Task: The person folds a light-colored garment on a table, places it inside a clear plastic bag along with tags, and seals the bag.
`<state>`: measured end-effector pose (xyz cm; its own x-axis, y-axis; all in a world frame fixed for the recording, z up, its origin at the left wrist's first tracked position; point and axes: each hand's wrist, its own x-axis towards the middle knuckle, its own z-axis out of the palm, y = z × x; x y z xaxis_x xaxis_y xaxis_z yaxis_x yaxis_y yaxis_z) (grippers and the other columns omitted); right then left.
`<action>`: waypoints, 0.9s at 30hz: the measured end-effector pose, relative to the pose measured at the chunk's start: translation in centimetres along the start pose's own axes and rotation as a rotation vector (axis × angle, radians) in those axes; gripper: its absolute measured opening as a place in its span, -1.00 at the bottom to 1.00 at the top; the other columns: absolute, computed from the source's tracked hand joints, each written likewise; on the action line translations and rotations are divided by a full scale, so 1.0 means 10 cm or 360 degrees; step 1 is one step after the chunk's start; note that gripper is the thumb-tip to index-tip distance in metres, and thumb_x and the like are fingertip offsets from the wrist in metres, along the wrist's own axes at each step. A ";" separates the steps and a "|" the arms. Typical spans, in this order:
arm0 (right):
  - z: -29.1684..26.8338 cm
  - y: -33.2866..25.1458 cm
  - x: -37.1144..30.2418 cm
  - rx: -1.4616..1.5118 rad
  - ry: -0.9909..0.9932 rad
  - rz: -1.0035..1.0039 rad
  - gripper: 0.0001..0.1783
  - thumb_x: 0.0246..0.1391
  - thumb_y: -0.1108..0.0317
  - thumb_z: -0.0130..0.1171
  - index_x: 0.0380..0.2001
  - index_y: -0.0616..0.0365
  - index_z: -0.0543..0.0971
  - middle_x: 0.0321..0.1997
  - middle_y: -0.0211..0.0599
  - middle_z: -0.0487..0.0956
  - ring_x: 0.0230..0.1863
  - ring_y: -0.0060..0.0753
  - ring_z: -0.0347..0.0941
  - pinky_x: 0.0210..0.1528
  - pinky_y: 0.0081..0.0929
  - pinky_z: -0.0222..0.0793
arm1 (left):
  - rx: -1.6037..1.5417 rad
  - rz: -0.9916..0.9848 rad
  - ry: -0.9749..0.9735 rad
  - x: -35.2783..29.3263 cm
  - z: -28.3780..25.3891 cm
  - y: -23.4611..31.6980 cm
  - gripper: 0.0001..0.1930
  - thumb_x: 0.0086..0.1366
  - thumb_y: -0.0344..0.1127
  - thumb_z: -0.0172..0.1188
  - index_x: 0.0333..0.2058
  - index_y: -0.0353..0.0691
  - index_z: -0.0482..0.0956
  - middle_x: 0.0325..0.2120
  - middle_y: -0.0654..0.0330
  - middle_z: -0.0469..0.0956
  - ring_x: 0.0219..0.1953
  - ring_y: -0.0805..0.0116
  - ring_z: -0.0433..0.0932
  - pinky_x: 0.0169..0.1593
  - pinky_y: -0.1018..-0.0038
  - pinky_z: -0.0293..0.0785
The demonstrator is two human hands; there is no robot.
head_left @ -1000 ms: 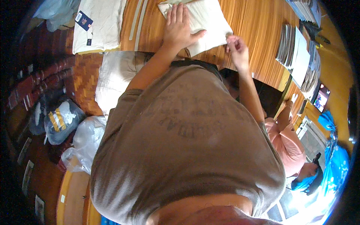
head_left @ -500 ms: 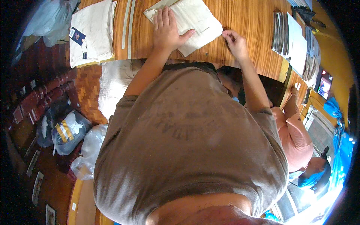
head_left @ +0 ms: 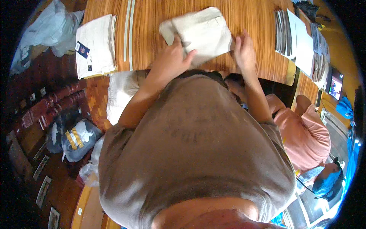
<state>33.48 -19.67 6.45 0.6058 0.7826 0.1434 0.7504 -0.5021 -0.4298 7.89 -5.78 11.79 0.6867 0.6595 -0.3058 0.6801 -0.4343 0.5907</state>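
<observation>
A folded cream garment (head_left: 206, 34) lies on the wood-grain table (head_left: 148, 23) in front of me, its left side smeared by motion. At its near left edge is my left hand (head_left: 170, 61), its fingers bent around the cloth and the thumb sticking out along the near edge. My right hand (head_left: 246, 53) stands by the garment's right corner, fingers stretched upward and palm toward the cloth. Whether it touches that corner I cannot tell.
Left on the table is a stack of cream garments (head_left: 97, 42) with a dark tag (head_left: 82, 49). Folded dark pieces (head_left: 283, 32) and a white sheet (head_left: 299, 42) lie right. A person in pink (head_left: 303, 133) is at my right. Plastic bags (head_left: 78, 139) sit on the floor.
The garment has turned and now lies flatter across. My left hand went from lying flat on it to bending at its near edge. My right hand's pinch at the corner has opened out.
</observation>
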 end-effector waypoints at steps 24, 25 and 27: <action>-0.10 0.89 -0.16 0.0602 -0.0564 0.0398 -0.60 0.26 0.09 0.34 -0.20 0.29 0.68 -0.34 -0.26 0.69 -0.30 -0.48 0.59 -0.22 -0.48 0.50 | -0.0917 -0.0095 0.0028 0.36 1.06 -0.26 -0.74 0.44 -0.19 0.27 -0.28 -0.28 0.49 -0.54 0.21 0.55 -0.52 0.50 0.47 -0.41 0.48 0.41; -0.05 0.96 -0.17 0.0738 -0.0611 0.0414 -0.62 0.28 0.10 0.33 -0.20 0.28 0.68 -0.34 -0.29 0.70 -0.30 -0.51 0.58 -0.22 -0.48 0.49 | -0.1069 -0.0065 0.0106 0.33 1.10 -0.27 -0.77 0.45 -0.22 0.27 -0.27 -0.26 0.52 -0.54 0.27 0.51 -0.52 0.56 0.44 -0.44 0.54 0.36; -0.04 1.04 -0.17 0.0906 -0.0758 0.0374 -0.66 0.30 0.15 0.32 -0.19 0.27 0.69 -0.32 -0.35 0.71 -0.29 -0.56 0.56 -0.20 -0.51 0.48 | -0.1243 -0.0033 -0.0184 0.32 1.06 -0.34 -0.78 0.44 -0.21 0.28 -0.26 -0.24 0.54 -0.54 0.30 0.51 -0.51 0.57 0.44 -0.45 0.54 0.35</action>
<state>40.38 -26.34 2.07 0.4570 0.8173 -0.3510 0.2872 -0.5091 -0.8114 10.55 -8.69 0.90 0.7274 0.5764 -0.3725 0.3450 0.1620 0.9245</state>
